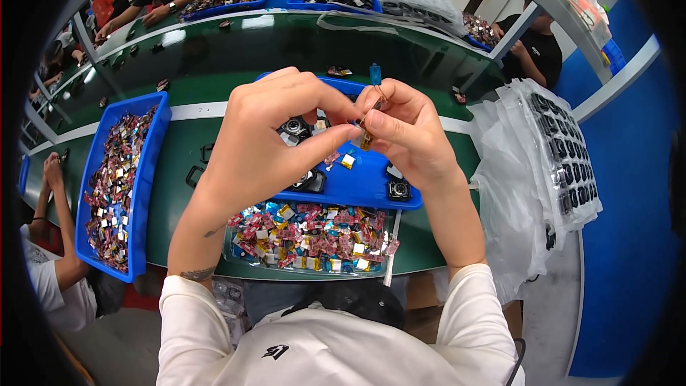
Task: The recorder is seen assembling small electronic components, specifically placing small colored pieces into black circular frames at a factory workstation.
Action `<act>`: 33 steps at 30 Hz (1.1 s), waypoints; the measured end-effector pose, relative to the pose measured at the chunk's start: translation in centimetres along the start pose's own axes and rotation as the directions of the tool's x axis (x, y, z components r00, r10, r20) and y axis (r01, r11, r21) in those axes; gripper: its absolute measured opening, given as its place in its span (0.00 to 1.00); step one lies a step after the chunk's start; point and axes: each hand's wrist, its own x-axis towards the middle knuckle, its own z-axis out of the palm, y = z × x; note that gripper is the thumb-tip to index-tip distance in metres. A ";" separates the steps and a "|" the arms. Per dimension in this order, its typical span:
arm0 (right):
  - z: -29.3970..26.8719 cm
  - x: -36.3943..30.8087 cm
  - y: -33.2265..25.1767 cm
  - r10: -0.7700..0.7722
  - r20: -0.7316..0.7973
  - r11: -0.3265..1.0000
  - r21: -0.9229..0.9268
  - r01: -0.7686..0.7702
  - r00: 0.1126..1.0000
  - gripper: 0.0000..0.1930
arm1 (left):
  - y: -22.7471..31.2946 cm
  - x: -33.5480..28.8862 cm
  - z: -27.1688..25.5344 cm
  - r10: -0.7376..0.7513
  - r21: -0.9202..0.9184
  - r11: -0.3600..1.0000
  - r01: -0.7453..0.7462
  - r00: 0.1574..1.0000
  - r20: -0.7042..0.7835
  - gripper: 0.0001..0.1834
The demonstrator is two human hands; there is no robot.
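Observation:
Above a blue tray (350, 196), both my hands pinch one small wired electronic assembly (366, 141). Its amber-coloured end shows below my fingertips. A small blue rectangular part (375, 74) sticks up above them on thin reddish wires. My left hand (275, 136) is closed, thumb and index fingertip meeting at the assembly. My right hand (409, 129) is closed on it from the other side, thumb across the front. Fingers hide the assembly's middle. Black watch-like cases (309, 181) lie in the blue tray, with another case (399, 189) at its right corner.
A clear tray (236, 268) heaped with pink, white and blue electronic parts sits nearest me. To the left stands a long blue bin (141, 239) of similar parts. Stacked plastic trays of black pieces (564, 146) stand at right. Co-workers sit across the green conveyor table (271, 46).

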 end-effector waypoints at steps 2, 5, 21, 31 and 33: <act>-0.1 -0.1 -0.5 0.034 0.032 0.998 -0.061 -0.032 0.999 0.07 | -0.2 0.0 0.1 0.055 0.035 0.998 -0.055 0.998 0.024 0.07; -0.1 -0.2 -0.5 -0.039 -0.013 0.999 0.008 0.040 0.999 0.07 | 0.0 0.0 0.6 0.030 0.027 0.999 -0.029 0.999 -0.016 0.06; 0.0 -0.1 -1.0 -0.227 -0.032 0.969 -0.111 0.222 0.973 0.22 | -0.9 -0.1 0.6 -0.120 -0.199 0.972 0.121 0.993 0.019 0.08; -1.3 -0.3 -1.4 -0.407 0.112 0.674 -0.633 0.380 0.907 0.04 | -0.6 -0.2 1.0 -0.236 -0.363 0.892 0.268 0.963 0.131 0.10; -1.2 -0.3 -1.3 -0.403 0.105 0.684 -0.625 0.376 0.909 0.04 | -0.6 -0.2 1.1 -0.225 -0.314 0.908 0.276 0.956 0.187 0.11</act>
